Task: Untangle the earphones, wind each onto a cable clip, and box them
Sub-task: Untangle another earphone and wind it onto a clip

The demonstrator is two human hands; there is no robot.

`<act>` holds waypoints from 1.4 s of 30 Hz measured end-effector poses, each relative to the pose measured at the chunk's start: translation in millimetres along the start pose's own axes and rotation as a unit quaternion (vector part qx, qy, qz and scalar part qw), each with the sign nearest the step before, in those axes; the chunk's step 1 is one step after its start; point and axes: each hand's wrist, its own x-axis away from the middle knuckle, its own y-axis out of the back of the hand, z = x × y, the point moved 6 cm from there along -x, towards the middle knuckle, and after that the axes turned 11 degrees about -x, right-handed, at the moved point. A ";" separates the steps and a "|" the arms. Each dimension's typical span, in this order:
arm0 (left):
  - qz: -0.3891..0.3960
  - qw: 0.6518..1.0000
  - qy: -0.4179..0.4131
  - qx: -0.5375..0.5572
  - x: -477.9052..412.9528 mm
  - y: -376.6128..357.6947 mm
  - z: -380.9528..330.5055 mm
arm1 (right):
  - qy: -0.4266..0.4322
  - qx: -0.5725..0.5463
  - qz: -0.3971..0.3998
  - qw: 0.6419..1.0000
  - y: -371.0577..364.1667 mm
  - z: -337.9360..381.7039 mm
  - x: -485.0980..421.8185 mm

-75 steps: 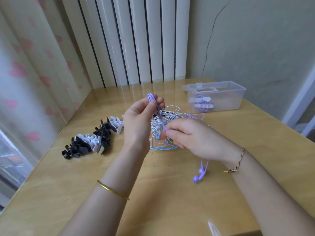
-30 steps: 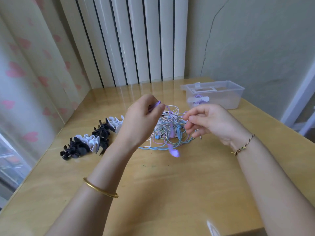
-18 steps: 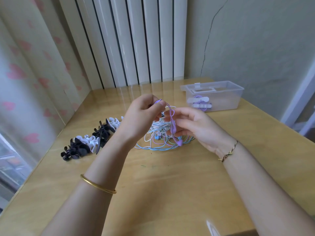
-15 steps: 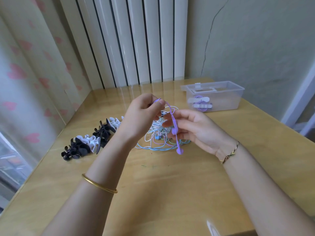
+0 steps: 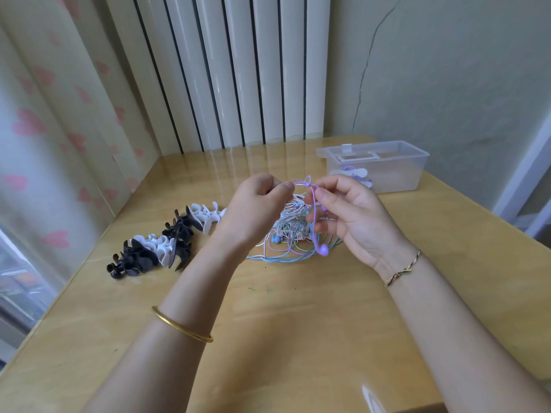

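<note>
The left hand (image 5: pixel 256 204) and the right hand (image 5: pixel 354 216) are both raised above the bench (image 5: pixel 298 323), close to each other. The fingers (image 5: pixel 283 189) of the left hand are curled and pinch one end of a short arc of the purple earphone cable (image 5: pixel 301 181). The right fingers pinch the same cable just on the other side of a small loop. From the right fingers the cable hangs down, and the purple earbud (image 5: pixel 322 249) at its end is low, below the right palm; whether it touches the bench I cannot tell.

Under and behind both sets of fingers lies the tangle of earphones (image 5: pixel 290 234), white, blue and purple cords together, resting on the bench. To the left of the left fingers, near the tangle, a row of black and white cable clips (image 5: pixel 167 242) runs toward the left edge of the bench. Beyond the right fingers the clear box (image 5: pixel 396 177) stands open near the far right edge, with one wound earphone (image 5: pixel 353 173) inside. Between the tangle and the near edge a wide stretch of wood surface shows under the forearms
</note>
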 end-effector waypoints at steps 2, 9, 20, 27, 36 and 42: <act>0.016 1.000 0.005 0.010 0.7 -2.4 0.4 | 0.001 0.005 -0.001 1.000 0.0 0.1 -0.2; 0.063 0.996 0.001 0.057 3.6 -10.5 -5.9 | 0.012 0.031 -0.005 0.999 0.3 -2.8 -0.6; 0.069 0.997 0.004 0.045 3.6 -14.5 -5.0 | 0.020 0.002 -0.017 1.000 -5.3 3.4 -0.5; 0.085 0.996 -0.007 0.008 -0.1 -21.8 -0.5 | 0.058 0.078 -0.052 0.994 -0.7 8.0 -3.9; 0.085 0.996 -0.002 0.008 -2.7 -25.7 2.9 | 0.081 0.032 -0.113 0.990 5.2 7.5 0.0; 0.090 0.996 -0.006 -0.006 -1.4 -31.5 0.8 | 0.083 0.034 -0.131 0.987 0.6 5.9 -1.0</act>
